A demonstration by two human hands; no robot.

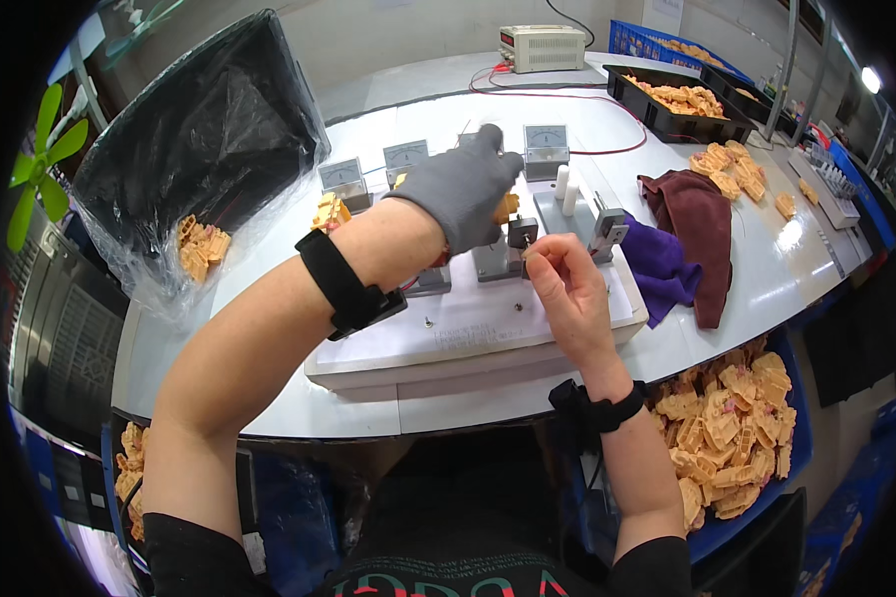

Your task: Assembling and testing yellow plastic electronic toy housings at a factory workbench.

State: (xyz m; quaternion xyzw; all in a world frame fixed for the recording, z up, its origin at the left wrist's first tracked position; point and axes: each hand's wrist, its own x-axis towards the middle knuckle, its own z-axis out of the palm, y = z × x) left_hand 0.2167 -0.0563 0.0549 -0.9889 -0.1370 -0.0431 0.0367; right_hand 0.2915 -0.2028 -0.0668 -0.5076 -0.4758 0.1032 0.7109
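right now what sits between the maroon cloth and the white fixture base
In the head view, a purple cloth lies between the maroon cloth and the white fixture base, touching both.

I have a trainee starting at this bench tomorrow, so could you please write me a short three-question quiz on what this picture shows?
1. True or false: the left hand wears a grey glove.
2. Where is the right hand? A) in the blue bin of orange parts; B) at a small metal fixture on the white test board; C) on the maroon cloth.
3. Fill in: the black bag-lined bin on the person's left holds a few ____ plastic parts.

Key: 1 true; 2 B; 3 orange.
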